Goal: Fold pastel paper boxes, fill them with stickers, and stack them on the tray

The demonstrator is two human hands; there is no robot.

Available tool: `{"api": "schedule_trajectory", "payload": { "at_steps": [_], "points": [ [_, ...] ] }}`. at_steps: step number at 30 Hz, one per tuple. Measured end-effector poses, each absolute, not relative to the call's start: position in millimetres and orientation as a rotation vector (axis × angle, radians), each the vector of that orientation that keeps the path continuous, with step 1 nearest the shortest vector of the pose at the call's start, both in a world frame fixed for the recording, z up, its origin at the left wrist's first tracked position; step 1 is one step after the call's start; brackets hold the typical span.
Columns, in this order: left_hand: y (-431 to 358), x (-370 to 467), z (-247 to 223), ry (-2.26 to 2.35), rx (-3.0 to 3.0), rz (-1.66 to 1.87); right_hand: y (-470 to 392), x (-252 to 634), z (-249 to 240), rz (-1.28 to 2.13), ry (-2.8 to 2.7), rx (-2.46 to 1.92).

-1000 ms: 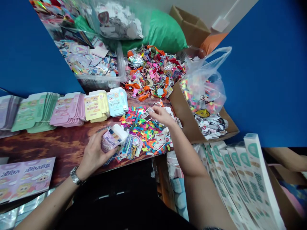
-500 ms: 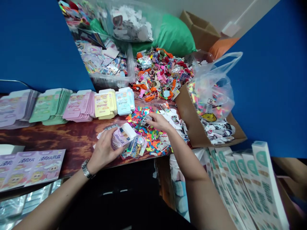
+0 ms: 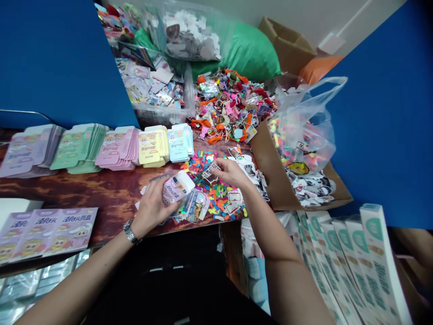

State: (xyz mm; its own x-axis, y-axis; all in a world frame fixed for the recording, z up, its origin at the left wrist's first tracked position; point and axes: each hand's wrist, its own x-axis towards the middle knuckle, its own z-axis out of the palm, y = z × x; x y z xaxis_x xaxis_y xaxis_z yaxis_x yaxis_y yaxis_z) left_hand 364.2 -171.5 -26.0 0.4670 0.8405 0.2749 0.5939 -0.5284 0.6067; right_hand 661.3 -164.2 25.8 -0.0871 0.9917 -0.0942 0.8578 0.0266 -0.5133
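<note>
Since one second ago, my right hand (image 3: 232, 174) has come nearer to the small purple box (image 3: 172, 189), and the black-and-white sticker (image 3: 210, 174) in it is now turned so that I can see its lettering. My right thumb and forefinger are pinched together on this sticker, above the pile of small colourful pieces (image 3: 218, 205); the other fingers I cannot see well. My left hand (image 3: 152, 205) is closed around the purple box, just beside the pile, with the thumb on the side near me. The box is tilted, its open end to the right, and some card edges show inside. Printed cards (image 3: 196, 205) lie on the table (image 3: 125, 194) next to it. Behind, a blue carton stack (image 3: 179, 144) stands near a yellow carton stack (image 3: 152, 146).
</note>
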Motion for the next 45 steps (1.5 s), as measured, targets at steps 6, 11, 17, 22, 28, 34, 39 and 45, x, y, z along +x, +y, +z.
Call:
{"api": "schedule_trajectory", "payload": {
  "at_steps": [6,11,17,22,28,34,39,45],
  "points": [
    [-169.2,380.2,-27.0,1.219,2.323,0.755,-182.7,626.3,59.8,0.546,-1.906,-1.66],
    [-173.1,389.5,-25.4,1.215,2.345,0.846,-191.1,588.1,52.7,0.599,-1.832,-1.601],
    [-178.7,390.4,-29.0,1.146,2.463,0.868,-192.7,578.1,37.7,0.555,-2.133,-1.574],
    [-172.7,390.1,-26.3,1.136,2.465,0.905,-202.5,573.1,29.2,0.251,-2.024,-1.57],
    [-162.2,391.6,-29.9,1.077,2.5,0.922,-203.3,575.1,22.3,0.117,-2.186,-1.444],
    [-152.3,388.2,-32.2,1.114,2.367,0.838,-166.4,634.4,24.8,0.388,-1.899,-1.607],
    [-152.4,385.4,-28.0,1.084,2.348,0.804,-102.3,730.8,4.0,0.252,-1.433,-2.29],
    [-150.1,383.5,-26.7,1.027,2.386,0.789,-54.7,764.1,-29.7,0.24,-1.275,-2.533]
  ]
}}
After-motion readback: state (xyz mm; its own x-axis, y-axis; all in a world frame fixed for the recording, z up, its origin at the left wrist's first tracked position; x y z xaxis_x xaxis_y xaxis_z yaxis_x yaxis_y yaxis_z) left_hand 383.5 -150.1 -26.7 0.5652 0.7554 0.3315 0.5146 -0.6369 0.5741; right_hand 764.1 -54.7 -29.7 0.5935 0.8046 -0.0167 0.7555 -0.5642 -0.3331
